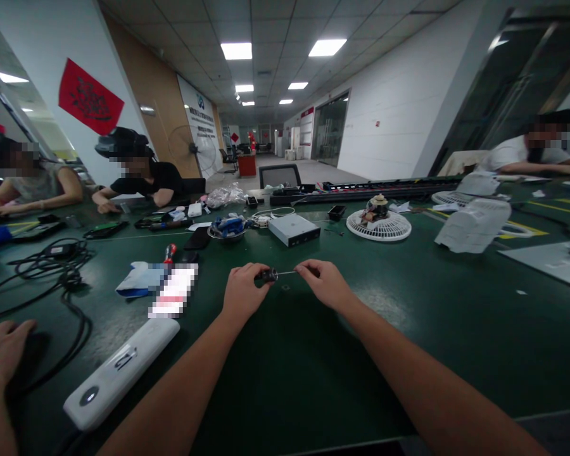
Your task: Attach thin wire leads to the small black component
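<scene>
My left hand [244,291] and my right hand [325,285] are close together above the green work mat [308,354]. My left hand pinches a small dark cylindrical part [268,275], which is partly hidden by the fingers. A thin metal rod [287,273] runs from that part to my right hand, whose fingertips pinch its far end. Nothing else touches either hand. The nearest other object is a blurred white-and-red packet [173,291] to the left of my left hand.
A white plastic device [118,373] and black cables [52,272] lie to the left. Ahead are a silver box [293,229], a round white fan guard [379,227] and white fan housing [475,225]. Co-workers sit along the table, and another person's hand [0,348] rests at lower left.
</scene>
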Tool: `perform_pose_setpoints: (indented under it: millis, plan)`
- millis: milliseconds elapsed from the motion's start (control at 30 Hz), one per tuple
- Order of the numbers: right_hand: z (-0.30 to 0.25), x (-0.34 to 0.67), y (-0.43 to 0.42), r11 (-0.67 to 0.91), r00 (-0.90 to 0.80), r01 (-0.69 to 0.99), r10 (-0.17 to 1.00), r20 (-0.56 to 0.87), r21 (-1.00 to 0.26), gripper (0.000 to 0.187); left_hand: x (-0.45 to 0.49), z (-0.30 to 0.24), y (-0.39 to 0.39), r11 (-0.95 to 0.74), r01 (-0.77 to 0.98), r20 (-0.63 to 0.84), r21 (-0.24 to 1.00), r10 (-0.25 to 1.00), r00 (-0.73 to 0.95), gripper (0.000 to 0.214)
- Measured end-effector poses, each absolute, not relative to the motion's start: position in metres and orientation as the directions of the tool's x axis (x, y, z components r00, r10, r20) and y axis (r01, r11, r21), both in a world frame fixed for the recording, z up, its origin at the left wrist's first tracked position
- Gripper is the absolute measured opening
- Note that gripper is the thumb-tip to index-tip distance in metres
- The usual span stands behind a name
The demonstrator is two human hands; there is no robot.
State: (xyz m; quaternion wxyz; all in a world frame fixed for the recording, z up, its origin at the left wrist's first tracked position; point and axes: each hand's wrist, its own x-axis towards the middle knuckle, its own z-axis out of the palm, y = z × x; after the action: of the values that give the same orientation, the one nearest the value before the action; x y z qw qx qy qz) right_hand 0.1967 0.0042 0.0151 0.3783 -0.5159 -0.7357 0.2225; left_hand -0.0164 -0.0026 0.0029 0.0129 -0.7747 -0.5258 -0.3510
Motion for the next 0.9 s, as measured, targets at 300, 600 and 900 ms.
perform_pose_setpoints:
  millis: [300,600,900]
  plan:
    - [0.01,0.198,0.005,0.368,-0.247,0.692,0.929,0.275,-0.621,0.027,-0.018,0.0,-0.002,-0.42,0.842,0.542,0.338,0.818,0.19,0.023]
    - [0.0,0.185,0.0,0.44,-0.392,0.618,0.891,0.23,-0.652,0.021,-0.018,-0.001,0.002,-0.367,0.705,0.606,0.607,0.788,-0.112,0.029]
    - [-0.004,0.173,-0.005,0.467,-0.432,0.488,0.863,0.261,-0.737,0.024,-0.024,-0.005,0.009,-0.255,0.652,0.524,0.714,0.812,-0.256,0.031]
